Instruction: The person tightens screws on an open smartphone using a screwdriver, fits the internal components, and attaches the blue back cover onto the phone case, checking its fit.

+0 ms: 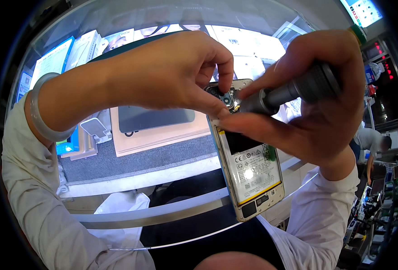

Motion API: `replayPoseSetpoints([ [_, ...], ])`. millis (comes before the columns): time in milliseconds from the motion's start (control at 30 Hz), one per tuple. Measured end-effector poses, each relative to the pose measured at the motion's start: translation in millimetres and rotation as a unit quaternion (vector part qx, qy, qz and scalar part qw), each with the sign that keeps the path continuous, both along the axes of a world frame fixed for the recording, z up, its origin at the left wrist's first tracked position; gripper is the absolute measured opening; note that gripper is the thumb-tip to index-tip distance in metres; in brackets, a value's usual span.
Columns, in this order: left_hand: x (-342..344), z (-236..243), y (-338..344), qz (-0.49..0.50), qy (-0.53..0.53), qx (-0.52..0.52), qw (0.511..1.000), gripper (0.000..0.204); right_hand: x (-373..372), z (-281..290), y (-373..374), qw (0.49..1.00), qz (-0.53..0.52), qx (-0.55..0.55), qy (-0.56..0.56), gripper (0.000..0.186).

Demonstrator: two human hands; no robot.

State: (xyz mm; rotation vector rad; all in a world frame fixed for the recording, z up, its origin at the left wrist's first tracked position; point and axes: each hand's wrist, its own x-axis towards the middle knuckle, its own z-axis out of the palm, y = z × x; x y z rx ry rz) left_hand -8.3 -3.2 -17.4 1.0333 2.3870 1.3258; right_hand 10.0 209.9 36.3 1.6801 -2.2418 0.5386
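Note:
An opened smartphone (253,177), back cover off, is held at a slant, its white-labelled battery showing below a camera module (225,99). Curled over its top end, my left hand (185,72) has thumb and index finger pressed beside that module. My right hand (320,123) wraps around a dark grey cylindrical tool (289,92), angled down toward the phone's upper part. The right thumb lies along the phone just below the module, slightly blurred. The tool's tip and whatever it touches are hidden by my fingers.
Behind my hands, a glass display counter (163,184) holds boxed goods (79,51) and a grey slab on a beige box (158,135). A white bag (122,204) is lower left. Another person (365,139) bends at a cluttered bench on the far right. A screen (361,9) shows top right.

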Motion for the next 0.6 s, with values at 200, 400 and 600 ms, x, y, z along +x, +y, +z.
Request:
replayPoseSetpoints([
  [200, -6.2, -0.4, 5.0, -0.024, -0.013, 0.018, 0.999, 0.024, -19.6, -14.6, -7.1, 0.987, 0.094, -0.099, -0.079, 0.070],
  [400, -3.3, -0.6, -1.1, -0.021, -0.017, 0.024, 0.999, 0.024, -6.2, -9.6, -8.3, 0.992, 0.084, -0.089, -0.037, 0.066],
  [600, -4.6, -1.5, 2.5, -0.030, -0.011, 0.031, 0.999, 0.024, -21.1, -11.5, -9.5, 0.982, 0.144, -0.077, -0.100, 0.061],
])
